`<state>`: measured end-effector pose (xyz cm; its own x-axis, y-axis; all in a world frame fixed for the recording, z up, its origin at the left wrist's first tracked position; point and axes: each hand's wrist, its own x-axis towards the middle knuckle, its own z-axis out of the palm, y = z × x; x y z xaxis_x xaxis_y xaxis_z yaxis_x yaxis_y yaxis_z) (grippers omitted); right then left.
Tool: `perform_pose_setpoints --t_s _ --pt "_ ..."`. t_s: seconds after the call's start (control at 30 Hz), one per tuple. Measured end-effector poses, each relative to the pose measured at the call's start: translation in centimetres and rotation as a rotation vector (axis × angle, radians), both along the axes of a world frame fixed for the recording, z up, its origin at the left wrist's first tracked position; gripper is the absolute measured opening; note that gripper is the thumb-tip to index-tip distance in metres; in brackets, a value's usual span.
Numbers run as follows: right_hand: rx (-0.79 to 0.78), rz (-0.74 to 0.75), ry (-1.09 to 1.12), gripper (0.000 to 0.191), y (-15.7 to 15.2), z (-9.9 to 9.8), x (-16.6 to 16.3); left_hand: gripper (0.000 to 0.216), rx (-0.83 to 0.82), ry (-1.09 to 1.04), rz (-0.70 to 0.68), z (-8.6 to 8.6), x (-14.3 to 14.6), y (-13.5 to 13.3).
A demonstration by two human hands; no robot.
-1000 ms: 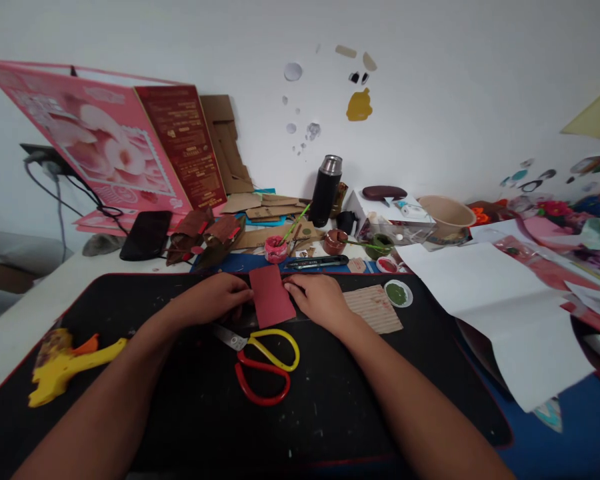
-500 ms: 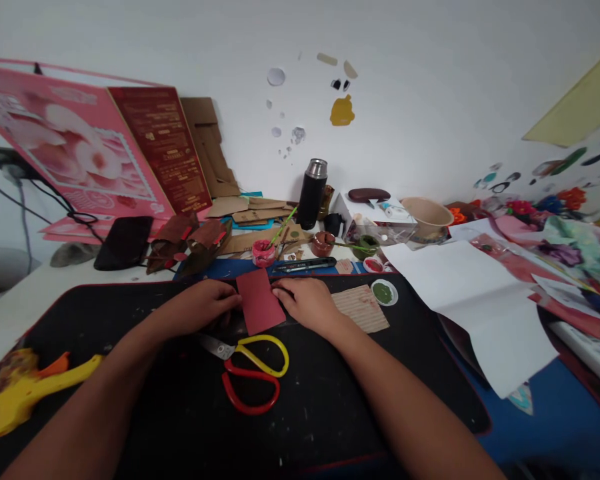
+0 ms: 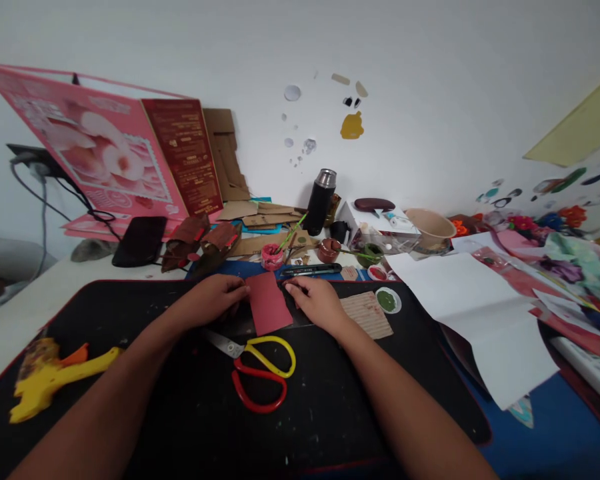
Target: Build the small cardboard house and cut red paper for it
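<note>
A red rectangular piece of card (image 3: 269, 307) lies over the black mat, its upper right edge looking uneven. At its left edge, my left hand (image 3: 215, 298) pinches it between thumb and fingers. My right hand (image 3: 316, 301) is beside the card's right edge, fingertips pressed together; whatever they hold is too small to make out. Just below the card lie scissors (image 3: 253, 360) with one yellow and one red handle, blades pointing left, partly by my left wrist. Right of my right hand is a piece of corrugated cardboard (image 3: 367, 315).
A yellow glue gun (image 3: 55, 377) lies at the left. Behind the mat are a utility knife (image 3: 311, 269), paint jars (image 3: 272, 257), a black thermos (image 3: 321, 203) and a phone (image 3: 140, 241). A lid of green paint (image 3: 389, 301) and white paper (image 3: 450, 293) are at the right.
The view has shifted, so everything sits slightly further right and lower. My right hand's fingertips have come away a little from the card's right edge; the left hand keeps its pinch.
</note>
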<state>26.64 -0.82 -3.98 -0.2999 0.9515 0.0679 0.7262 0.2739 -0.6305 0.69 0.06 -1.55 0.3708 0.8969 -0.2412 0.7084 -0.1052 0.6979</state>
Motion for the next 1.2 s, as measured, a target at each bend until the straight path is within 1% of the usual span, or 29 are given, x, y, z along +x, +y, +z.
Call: perform_pose_setpoints --t_s 0.07,0.27,0.33,0.4,0.47,0.53,0.67,0.73,0.87,0.97,1.03,1.1,1.2 --pt "-0.003 -0.007 0.023 0.03 0.0 -0.2 0.0 0.047 0.029 -0.027 0.015 0.0 0.1 0.0" --pt "-0.011 -0.017 0.072 0.03 0.1 -0.5 0.1 0.042 0.013 -0.122 0.033 -0.3 0.2 0.0" --pt "-0.025 -0.024 0.111 0.031 0.1 -0.6 0.2 0.043 0.051 -0.131 0.059 -0.5 0.3 0.1" --pt "-0.043 -0.036 0.166 0.032 0.2 -0.8 0.2 0.046 0.106 -0.15 0.113 -0.8 0.4 0.2" --pt "-0.06 -0.058 0.252 0.033 0.2 -1.0 0.1 0.048 0.159 -0.182 0.178 -1.3 0.6 0.3" --pt "-0.089 -0.096 0.387 0.035 0.4 -1.1 0.0 0.048 0.197 -0.196 0.233 -1.7 0.7 0.3" --pt "-0.223 -0.187 0.665 0.043 0.6 -0.2 0.4 0.048 0.245 -0.171 0.304 -1.7 0.9 0.4" --pt "-0.263 -0.229 0.735 0.045 0.4 0.6 1.2 0.048 0.256 -0.156 0.319 -1.4 0.9 0.3" --pt "-0.285 -0.34 0.758 0.047 -0.4 1.8 4.4 0.049 0.242 -0.143 0.331 -0.9 1.0 0.4" --pt "-0.281 -0.458 0.759 0.049 -1.0 1.8 7.1 0.05 0.21 -0.136 0.344 -0.9 1.1 0.5" --pt "-0.27 -0.511 0.763 0.052 -1.1 1.7 8.6 0.051 0.193 -0.133 0.338 -0.9 1.0 0.6" --pt "-0.247 -0.539 0.774 0.056 -0.7 1.7 9.6 0.051 0.183 -0.133 0.333 -0.9 1.0 0.7" --pt "-0.206 -0.548 0.784 0.059 0.4 2.1 10.1 0.051 0.162 -0.132 0.352 -0.9 1.0 0.8"
